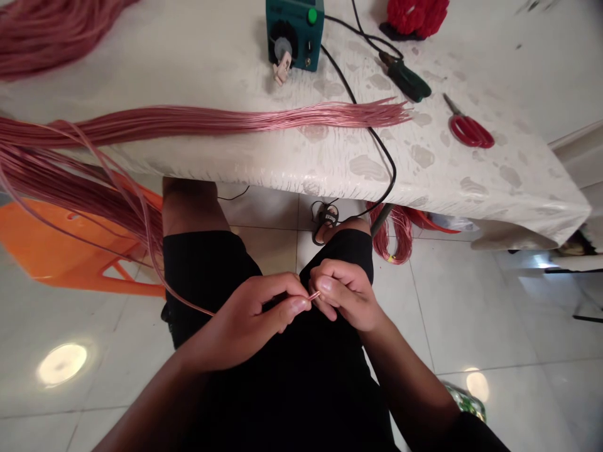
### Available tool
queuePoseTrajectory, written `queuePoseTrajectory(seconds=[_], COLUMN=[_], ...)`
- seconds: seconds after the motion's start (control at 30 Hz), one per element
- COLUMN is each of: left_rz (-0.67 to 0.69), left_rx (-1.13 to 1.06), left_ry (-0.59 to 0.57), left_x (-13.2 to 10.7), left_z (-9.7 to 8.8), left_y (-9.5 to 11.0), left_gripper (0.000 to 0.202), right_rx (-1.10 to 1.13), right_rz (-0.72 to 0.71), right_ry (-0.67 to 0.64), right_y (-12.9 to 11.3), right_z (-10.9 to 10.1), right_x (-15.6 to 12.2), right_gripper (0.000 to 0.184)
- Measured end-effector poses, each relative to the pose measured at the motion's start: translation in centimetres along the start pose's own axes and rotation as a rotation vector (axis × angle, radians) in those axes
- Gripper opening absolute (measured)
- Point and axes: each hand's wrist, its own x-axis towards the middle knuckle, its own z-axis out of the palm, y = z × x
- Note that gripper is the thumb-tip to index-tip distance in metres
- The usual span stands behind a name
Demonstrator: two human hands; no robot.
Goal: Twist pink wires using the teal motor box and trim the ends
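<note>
Over my lap, both hands meet on the end of one thin pink strand point(315, 295). My left hand point(249, 317) pinches it between thumb and forefinger. My right hand point(346, 292) is closed on the tip from the other side. The strand loops up to the left point(141, 232) toward a long bundle of pink strands point(211, 119) that lies across the white table point(330, 169) and hangs off its left edge.
On the table stand a green box with a dial point(294, 31), a black cable point(377, 144), a green-handled tool point(407, 78), red scissors point(468, 129) and a red bunch point(417, 16). An orange plastic stool point(61, 251) stands left; a red coil point(396, 235) lies on the floor.
</note>
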Motion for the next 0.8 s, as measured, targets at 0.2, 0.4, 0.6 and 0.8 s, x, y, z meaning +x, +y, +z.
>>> queuePoseTrajectory(seconds=[0.2, 0.4, 0.6, 0.8], left_rz=[-0.022, -0.017, -0.04, -0.036], left_rx=[0.166, 0.12, 0.09, 0.094], left_ry=[-0.018, -0.009, 0.016, 0.074], left_x=[0.5, 0.7, 0.6, 0.5], left_z=[-0.6, -0.7, -0.5, -0.2], left_y=[-0.1, 0.2, 0.3, 0.0], left_gripper=[0.028, 0.026, 0.025, 0.026], right_rx=[-0.357, -0.28, -0.153, -0.157], right_rz=[-0.01, -0.037, 0.042, 0.044], right_ry=[0.006, 0.134, 0.127, 0.105], right_y=[-0.6, -0.4, 0.4, 0.4], right_z=[0.0, 0.7, 0.4, 0.6], right_x=[0.5, 0.0, -0.3, -0.1], right_gripper=[0.03, 0.035, 0.031, 0.041])
